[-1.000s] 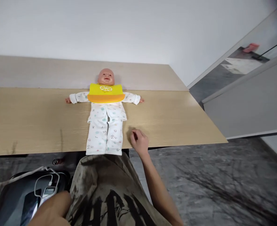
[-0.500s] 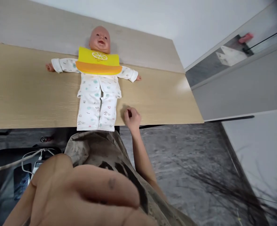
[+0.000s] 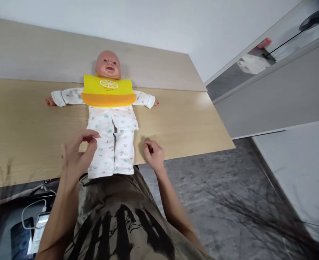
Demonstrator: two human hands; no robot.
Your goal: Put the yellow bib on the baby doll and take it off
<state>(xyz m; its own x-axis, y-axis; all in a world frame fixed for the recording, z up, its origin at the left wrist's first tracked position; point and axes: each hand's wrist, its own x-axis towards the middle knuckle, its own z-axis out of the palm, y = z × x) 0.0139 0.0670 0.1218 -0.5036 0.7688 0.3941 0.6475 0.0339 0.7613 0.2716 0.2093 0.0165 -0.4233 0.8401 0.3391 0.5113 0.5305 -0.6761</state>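
A baby doll (image 3: 108,65) lies face up on the wooden table (image 3: 186,122), its arms spread wide. It wears white printed clothes (image 3: 124,151), and a yellow bib (image 3: 108,88) with an orange pocket covers its chest. Beside and partly over the trouser leg on the left, my left hand (image 3: 79,153) is raised with thumb and index finger apart and nothing between them. My right hand (image 3: 154,153) rests at the table's front edge, right of the doll's legs, fingers curled; what it holds, if anything, is hidden.
Below the table at the lower left are a dark seat (image 3: 2,220), a phone (image 3: 21,236) and a white device (image 3: 39,231) with a white cable. A grey panel (image 3: 278,86) stands at the right.
My left hand has moved from close in front of the camera to beside the doll's legs. The view has shifted, so the doll appears lower. My right hand stays at the table edge.
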